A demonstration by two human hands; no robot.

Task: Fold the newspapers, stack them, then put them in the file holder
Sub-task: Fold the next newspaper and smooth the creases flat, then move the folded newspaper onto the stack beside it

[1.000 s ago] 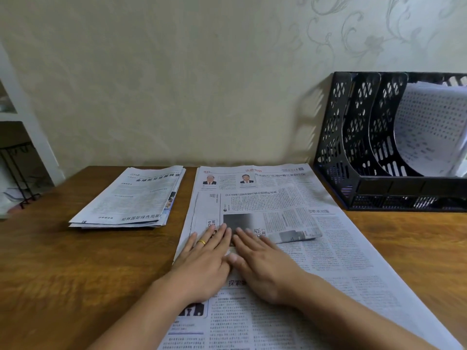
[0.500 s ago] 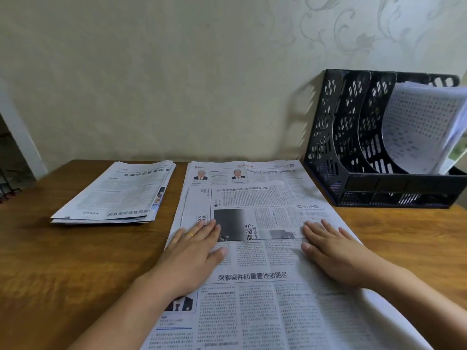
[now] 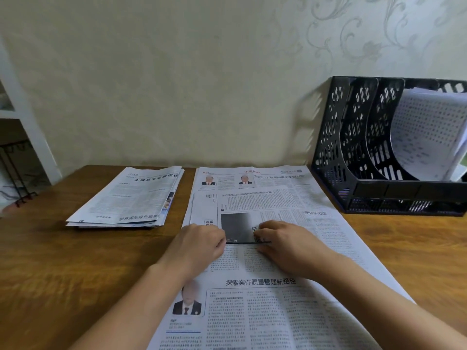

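The large printed newspaper sheet (image 3: 265, 294) lies on the brown wooden table (image 3: 63, 274), long axis running twelve to six. Left hand (image 3: 199, 245) and right hand (image 3: 285, 245), fingers curled, pinch its folded edge crosswise at centre, equally near; the black perforated file holder (image 3: 336, 147) stands at two o'clock.

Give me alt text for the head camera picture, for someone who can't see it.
Both hands, left hand and right hand, pinch the near edge of a folded newspaper lying on an open newspaper sheet on a wooden table. A stack of folded newspapers lies left; a black file holder stands right.
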